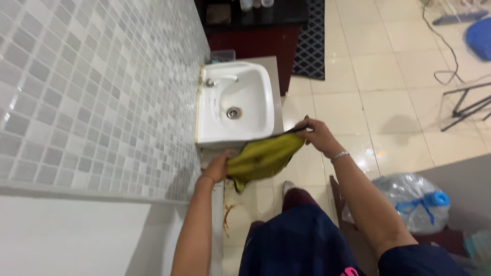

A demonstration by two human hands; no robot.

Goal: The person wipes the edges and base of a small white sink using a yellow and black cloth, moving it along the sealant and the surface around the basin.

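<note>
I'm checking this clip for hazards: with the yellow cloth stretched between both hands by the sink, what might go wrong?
1. The yellow cloth is pinched only at its ends by the left hand and right hand; its sagging lower edge could brush the brown stain on the floor.
2. The tiled floor looks glossy, possibly slippery near the sink.

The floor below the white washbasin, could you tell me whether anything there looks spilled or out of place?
Yes. A brownish stain runs down the pale tiled floor beside the wall, under the white ceramic washbasin. It looks like a dried drip or rust. Both hands, left and right, hold a yellow-green cloth above it.
</note>
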